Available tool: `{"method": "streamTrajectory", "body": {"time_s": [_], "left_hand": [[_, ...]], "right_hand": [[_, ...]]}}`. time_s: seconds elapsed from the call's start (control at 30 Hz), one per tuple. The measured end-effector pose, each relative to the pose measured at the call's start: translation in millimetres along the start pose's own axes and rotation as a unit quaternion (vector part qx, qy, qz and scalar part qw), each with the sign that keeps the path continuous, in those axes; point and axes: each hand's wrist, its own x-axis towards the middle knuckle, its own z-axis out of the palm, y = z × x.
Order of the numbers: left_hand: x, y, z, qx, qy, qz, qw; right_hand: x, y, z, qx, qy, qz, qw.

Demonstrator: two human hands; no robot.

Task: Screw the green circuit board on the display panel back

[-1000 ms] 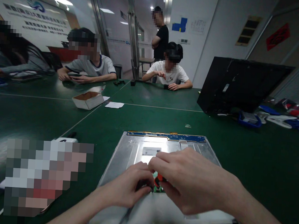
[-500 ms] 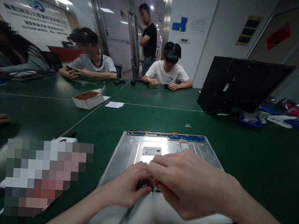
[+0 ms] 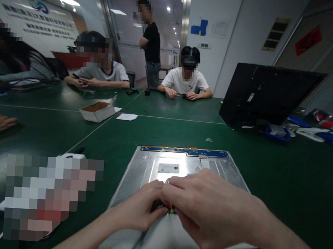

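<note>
A flat metal-backed display panel (image 3: 173,239) lies in front of me, with a blue circuit strip (image 3: 210,153) along its far edge. Over its middle, my left hand (image 3: 138,209) is closed, thumb and fingers pinched round something dark. My right hand (image 3: 206,211) is curled with its fingertips against the left ones; what it grips is hidden. Between the fingertips show a bit of a small green part (image 3: 172,211) and a trace of orange-red wire. A thin dark cable (image 3: 136,244) runs from under my left hand towards me.
A black monitor (image 3: 269,97) stands at the right, beside a blue tray (image 3: 277,133). Further left are an open white box (image 3: 98,113) and a paper slip (image 3: 126,117). A blurred-out object (image 3: 52,196) lies left of the panel. Several people sit around the green table; another's hand (image 3: 0,124) rests at left.
My right hand has turned slightly and dipped at its lower edge, covering more of the red wire. My left hand keeps its place. The standing person has shifted left.
</note>
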Motion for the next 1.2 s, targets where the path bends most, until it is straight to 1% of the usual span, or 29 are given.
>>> {"method": "streamTrajectory", "body": {"time_s": [0.13,0.33,0.5,0.6,0.7,0.83,0.93,1.03,1.2], "left_hand": [[1.1,0.8,0.0,-0.005,-0.007,0.003,1.000],[1.1,-1.3,-0.1,-0.012,-0.045,-0.011,0.999],[0.3,0.2,-0.3,-0.006,-0.018,-0.019,1.000],[1.9,2.8,-1.8,-0.002,-0.020,-0.009,1.000],[3.3,3.8,-2.6,0.005,-0.020,0.008,1.000],[3.1,2.3,-1.4,0.007,-0.021,0.010,1.000],[2.0,1.0,-0.6,-0.001,-0.029,-0.001,1.000],[1.3,1.6,-1.2,-0.008,-0.022,-0.003,1.000],[3.3,7.2,-3.9,-0.003,-0.017,0.019,1.000]], "right_hand": [[2.3,1.0,2.6,-0.027,0.006,0.019,0.999],[0.2,4.5,5.8,-0.050,0.015,0.027,0.998],[0.0,0.6,1.4,-0.016,0.013,0.014,1.000],[1.4,-0.9,1.6,-0.039,0.013,0.020,0.999],[2.0,0.9,5.7,-0.070,0.026,0.037,0.997],[1.0,4.7,9.4,-0.096,0.032,0.050,0.994],[0.1,4.5,6.1,-0.061,0.028,0.032,0.997],[0.3,2.6,1.6,-0.018,0.023,0.007,1.000],[4.0,4.1,5.8,-0.057,0.034,0.030,0.997]]}}
